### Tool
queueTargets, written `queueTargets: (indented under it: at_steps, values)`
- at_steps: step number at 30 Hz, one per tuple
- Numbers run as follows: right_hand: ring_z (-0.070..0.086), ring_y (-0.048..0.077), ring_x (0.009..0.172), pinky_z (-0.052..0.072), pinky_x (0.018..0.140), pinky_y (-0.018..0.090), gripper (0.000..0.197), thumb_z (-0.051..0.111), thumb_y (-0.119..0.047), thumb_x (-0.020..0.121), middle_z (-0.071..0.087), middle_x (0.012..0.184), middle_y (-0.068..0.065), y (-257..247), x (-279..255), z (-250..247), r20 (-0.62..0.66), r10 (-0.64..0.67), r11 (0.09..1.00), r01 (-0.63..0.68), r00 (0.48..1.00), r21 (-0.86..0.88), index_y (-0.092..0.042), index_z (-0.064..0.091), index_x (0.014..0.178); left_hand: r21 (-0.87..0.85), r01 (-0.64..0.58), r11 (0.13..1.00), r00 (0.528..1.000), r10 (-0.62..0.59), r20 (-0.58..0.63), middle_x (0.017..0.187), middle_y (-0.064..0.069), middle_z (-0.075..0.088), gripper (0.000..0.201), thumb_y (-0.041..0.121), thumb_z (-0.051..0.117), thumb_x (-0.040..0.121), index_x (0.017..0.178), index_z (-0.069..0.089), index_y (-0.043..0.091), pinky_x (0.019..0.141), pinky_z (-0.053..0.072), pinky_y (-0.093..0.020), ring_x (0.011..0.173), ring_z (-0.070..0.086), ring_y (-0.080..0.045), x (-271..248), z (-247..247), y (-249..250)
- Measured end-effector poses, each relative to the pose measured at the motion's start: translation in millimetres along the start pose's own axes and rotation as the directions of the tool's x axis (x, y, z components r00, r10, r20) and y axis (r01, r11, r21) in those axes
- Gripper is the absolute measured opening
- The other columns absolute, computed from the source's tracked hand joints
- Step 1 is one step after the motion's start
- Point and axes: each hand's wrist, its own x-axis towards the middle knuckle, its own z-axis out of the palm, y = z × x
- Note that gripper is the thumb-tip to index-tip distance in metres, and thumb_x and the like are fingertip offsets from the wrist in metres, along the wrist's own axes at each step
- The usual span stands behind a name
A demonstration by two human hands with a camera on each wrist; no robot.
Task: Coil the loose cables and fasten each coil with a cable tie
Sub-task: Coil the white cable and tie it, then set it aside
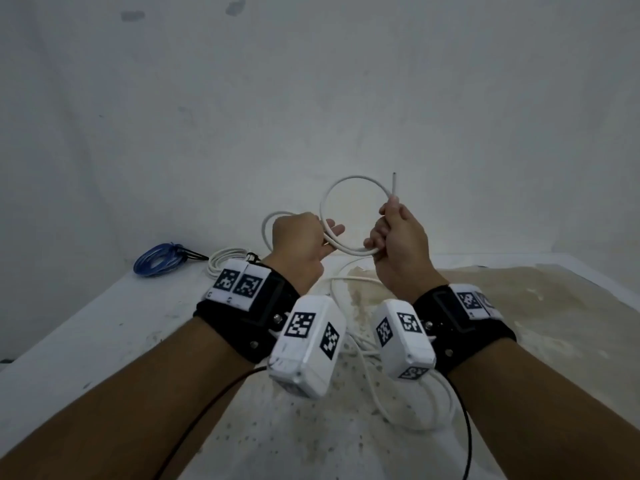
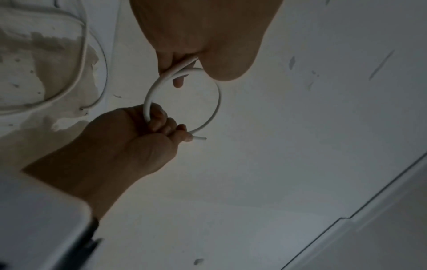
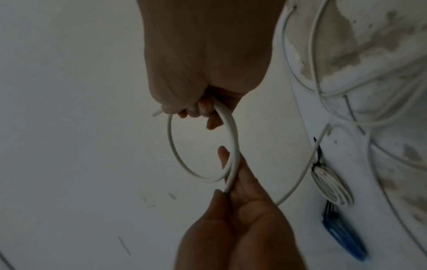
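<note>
A loose white cable (image 1: 353,177) is bent into one round loop in the air above the table. My right hand (image 1: 388,223) grips it in a fist near its free end (image 1: 394,181), which pokes upward. My left hand (image 1: 323,242) pinches the loop's opposite side between thumb and fingers, where two strands cross. In the left wrist view the loop (image 2: 218,102) hangs between the left hand (image 2: 182,60) and the right hand (image 2: 159,124). The right wrist view shows the same loop (image 3: 171,142) and the left hand's pinch (image 3: 227,190). The cable's remaining length (image 1: 367,351) trails onto the table.
A tied blue coil (image 1: 157,259) and a tied white coil (image 1: 225,259) lie at the table's back left, against the wall. The white table (image 1: 519,306) is stained brown in the middle and right. A thin black wire (image 1: 214,396) runs from my wrist device.
</note>
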Motion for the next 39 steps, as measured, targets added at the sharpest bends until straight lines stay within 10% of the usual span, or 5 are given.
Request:
queueTargets:
  at_steps: [11,17,25,32,39]
  values:
    - [0.021,0.01,0.042,0.022,0.039,0.023,0.034,0.043,-0.033,0.106,0.028,0.051,-0.006,22.8,-11.8,15.5,0.065,0.125,0.992,-0.123,0.99,-0.033,-0.017,0.044,0.076,0.583,-0.424,0.693,0.886,0.451,0.109,0.081,0.001,0.073,0.031,0.026,0.042,0.105,0.094,0.063,0.006,0.048,0.049,-0.02,0.05,0.064,-0.006,-1.5,-28.6,-1.3]
    - [0.016,0.011,0.045,0.019,0.039,0.023,0.032,0.046,-0.032,0.105,0.023,0.054,-0.004,44.7,-22.5,18.5,0.192,0.251,0.964,-0.228,0.949,-0.137,-0.018,0.043,0.076,0.814,-0.171,0.555,0.984,0.056,0.169,0.076,-0.012,0.074,0.034,0.008,0.044,0.103,0.072,0.055,0.0,0.06,0.057,-0.028,0.045,0.063,-0.006,18.9,-61.7,6.8]
    - [0.016,0.01,0.043,0.018,0.038,0.022,0.032,0.046,-0.032,0.105,0.024,0.053,-0.005,56.4,-21.8,25.1,0.249,0.336,0.933,-0.284,0.908,-0.221,-0.017,0.045,0.077,0.839,-0.319,0.441,0.947,0.123,0.296,0.083,-0.004,0.071,0.027,0.015,0.041,0.104,0.088,0.059,0.003,0.062,0.057,-0.034,0.051,0.068,-0.013,34.9,-77.5,1.1]
    - [0.015,0.01,0.041,0.016,0.036,0.021,0.031,0.047,-0.03,0.103,0.021,0.055,-0.004,50.3,-15.8,16.9,0.244,0.432,0.898,-0.388,0.868,-0.209,-0.017,0.047,0.075,0.535,-0.185,0.824,0.976,0.089,0.199,0.091,-0.015,0.067,0.022,0.007,0.041,0.104,0.102,0.057,-0.007,0.06,0.058,-0.026,0.06,0.069,-0.018,38.5,-78.1,4.0]
    - [0.018,0.011,0.041,0.023,0.04,0.022,0.031,0.05,-0.031,0.103,0.023,0.057,-0.003,44.3,-12.6,15.2,0.198,0.398,0.917,-0.381,0.896,-0.12,-0.016,0.048,0.076,0.645,-0.383,0.661,0.916,0.179,0.359,0.095,-0.004,0.075,0.028,0.005,0.036,0.104,0.107,0.055,-0.016,0.048,0.044,-0.025,0.051,0.053,-0.01,33.3,-83.9,10.0]
